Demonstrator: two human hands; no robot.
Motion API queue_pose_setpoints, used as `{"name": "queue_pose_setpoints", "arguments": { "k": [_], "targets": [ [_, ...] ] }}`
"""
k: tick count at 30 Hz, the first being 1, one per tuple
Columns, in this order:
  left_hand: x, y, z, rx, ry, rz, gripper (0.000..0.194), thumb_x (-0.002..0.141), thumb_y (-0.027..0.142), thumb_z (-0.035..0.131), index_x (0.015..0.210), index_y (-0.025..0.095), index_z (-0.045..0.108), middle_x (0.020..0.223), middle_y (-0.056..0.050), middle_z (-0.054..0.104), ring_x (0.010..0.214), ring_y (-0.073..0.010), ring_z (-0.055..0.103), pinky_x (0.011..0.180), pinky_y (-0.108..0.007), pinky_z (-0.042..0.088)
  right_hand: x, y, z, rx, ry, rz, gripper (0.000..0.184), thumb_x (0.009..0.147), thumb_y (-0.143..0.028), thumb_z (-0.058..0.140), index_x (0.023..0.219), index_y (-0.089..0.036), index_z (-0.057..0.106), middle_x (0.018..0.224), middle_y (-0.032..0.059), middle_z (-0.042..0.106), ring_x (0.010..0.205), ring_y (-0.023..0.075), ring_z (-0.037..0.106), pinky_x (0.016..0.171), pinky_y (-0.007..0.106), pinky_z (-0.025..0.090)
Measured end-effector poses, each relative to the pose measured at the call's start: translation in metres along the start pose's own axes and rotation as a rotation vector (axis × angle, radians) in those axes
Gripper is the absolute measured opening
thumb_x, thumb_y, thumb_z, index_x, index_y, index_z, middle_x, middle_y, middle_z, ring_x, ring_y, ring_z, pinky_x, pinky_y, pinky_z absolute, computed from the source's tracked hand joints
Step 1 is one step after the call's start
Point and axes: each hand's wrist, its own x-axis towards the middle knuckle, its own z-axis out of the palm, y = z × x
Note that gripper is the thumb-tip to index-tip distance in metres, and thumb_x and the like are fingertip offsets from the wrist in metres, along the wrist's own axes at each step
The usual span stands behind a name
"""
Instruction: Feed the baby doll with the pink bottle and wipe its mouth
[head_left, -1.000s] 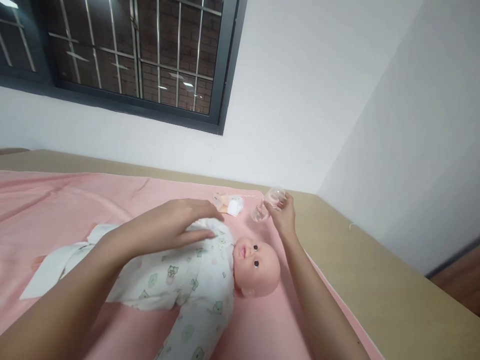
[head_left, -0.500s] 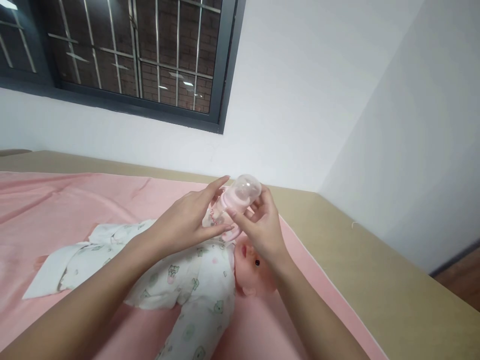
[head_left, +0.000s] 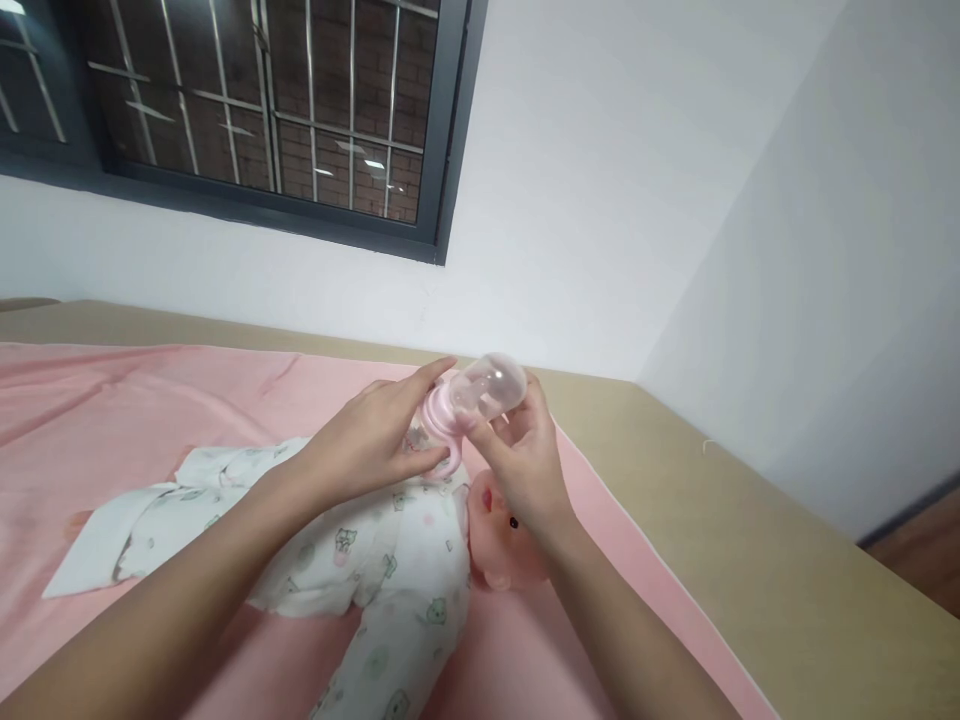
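A baby bottle with a pink collar and a clear domed cap is held in the air above a doll. My left hand wraps round the bottle's body and pink collar. My right hand pinches the clear cap from the right. The doll lies on its back on a pink blanket, dressed in white printed clothes. Its head is partly hidden behind my right wrist.
The pink blanket covers a tan surface that reaches the white walls at the back and right. A dark-framed barred window is set in the back wall. A strip of wooden floor shows at the far right.
My right hand lifted the bottle from the blanket's far edge and brought it over the doll. My left hand left the doll's chest and took hold of the bottle.
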Motion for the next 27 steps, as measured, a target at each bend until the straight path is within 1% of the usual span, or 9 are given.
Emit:
{"name": "queue_pose_setpoints", "arguments": {
  "k": [4, 7, 10, 12, 14, 17, 20, 23, 27],
  "targets": [
    [0.002, -0.019, -0.002, 0.027, 0.005, -0.112, 0.073, 0.08, 0.035, 0.056, 0.146, 0.023, 0.027, 0.136, -0.01, 0.052, 0.113, -0.0328, 0.057, 0.082, -0.038, 0.048, 0.008, -0.009, -0.015, -0.073, 0.136, -0.087, 0.052, 0.075, -0.037, 0.07, 0.12, -0.027, 0.047, 0.123, 0.0059, 0.058, 0.119, 0.0204, 0.055, 0.102, 0.041, 0.046],
    [0.004, -0.04, -0.006, 0.01, 0.042, -0.154, 0.073, 0.079, 0.036, 0.055, 0.146, 0.026, 0.029, 0.144, -0.006, 0.045, 0.122, -0.0326, 0.05, 0.091, -0.037, 0.045, 0.023, -0.001, -0.038, -0.143, 0.222, -0.12, 0.054, 0.075, -0.04, 0.069, 0.122, -0.027, 0.044, 0.126, 0.0065, 0.057, 0.122, 0.0199, 0.053, 0.103, 0.04, 0.045],
    [0.005, -0.066, -0.01, -0.031, 0.098, -0.198, 0.068, 0.074, 0.032, 0.058, 0.139, 0.025, 0.039, 0.137, -0.005, 0.051, 0.119, -0.0296, 0.052, 0.094, -0.034, 0.042, 0.041, 0.027, -0.067, -0.201, 0.334, -0.073, 0.061, 0.071, -0.041, 0.07, 0.123, -0.025, 0.04, 0.128, 0.0088, 0.055, 0.123, 0.0199, 0.052, 0.102, 0.039, 0.045],
    [0.005, -0.084, -0.013, -0.055, 0.098, -0.262, 0.058, 0.07, 0.03, 0.06, 0.127, 0.024, 0.047, 0.125, -0.003, 0.059, 0.109, -0.0275, 0.057, 0.087, -0.031, 0.044, 0.05, 0.054, -0.087, -0.278, 0.399, -0.002, 0.064, 0.069, -0.041, 0.069, 0.123, -0.023, 0.039, 0.127, 0.0108, 0.055, 0.121, 0.0207, 0.053, 0.101, 0.039, 0.045],
    [0.004, -0.101, -0.014, -0.053, 0.07, -0.34, 0.047, 0.068, 0.031, 0.061, 0.114, 0.024, 0.051, 0.111, -0.001, 0.064, 0.098, -0.0259, 0.061, 0.078, -0.029, 0.044, 0.053, 0.083, -0.105, -0.395, 0.427, 0.094, 0.064, 0.068, -0.042, 0.068, 0.121, -0.02, 0.04, 0.125, 0.0129, 0.056, 0.115, 0.0225, 0.056, 0.098, 0.04, 0.046],
    [-0.001, -0.126, -0.014, 0.022, 0.003, -0.437, 0.039, 0.066, 0.033, 0.059, 0.103, 0.022, 0.051, 0.097, -0.001, 0.064, 0.088, -0.0261, 0.061, 0.069, -0.028, 0.043, 0.046, 0.121, -0.127, -0.632, 0.385, 0.267, 0.063, 0.069, -0.041, 0.064, 0.123, -0.017, 0.041, 0.121, 0.0157, 0.059, 0.109, 0.0266, 0.06, 0.096, 0.042, 0.047],
    [-0.007, -0.148, -0.011, 0.117, -0.084, -0.489, 0.04, 0.064, 0.031, 0.054, 0.103, 0.021, 0.049, 0.091, -0.004, 0.064, 0.084, -0.0286, 0.061, 0.065, -0.03, 0.043, 0.034, 0.148, -0.142, -0.839, 0.293, 0.425, 0.063, 0.073, -0.038, 0.059, 0.128, -0.016, 0.038, 0.123, 0.0165, 0.06, 0.11, 0.0278, 0.06, 0.092, 0.04, 0.048],
    [-0.011, -0.164, -0.006, 0.128, -0.166, -0.522, 0.043, 0.06, 0.03, 0.051, 0.102, 0.021, 0.048, 0.093, -0.005, 0.065, 0.085, -0.0303, 0.062, 0.065, -0.032, 0.044, 0.025, 0.166, -0.151, -0.923, 0.222, 0.51, 0.063, 0.075, -0.035, 0.057, 0.131, -0.015, 0.036, 0.123, 0.0162, 0.061, 0.11, 0.0262, 0.061, 0.089, 0.036, 0.049],
    [-0.014, -0.18, 0.0, 0.131, -0.199, -0.556, 0.038, 0.055, 0.034, 0.053, 0.09, 0.022, 0.045, 0.084, -0.006, 0.065, 0.083, -0.0334, 0.063, 0.065, -0.035, 0.045, 0.022, 0.18, -0.156, -0.981, 0.153, 0.56, 0.065, 0.072, -0.032, 0.06, 0.13, -0.011, 0.039, 0.119, 0.02, 0.063, 0.11, 0.0308, 0.061, 0.089, 0.037, 0.047]
  ]
}}
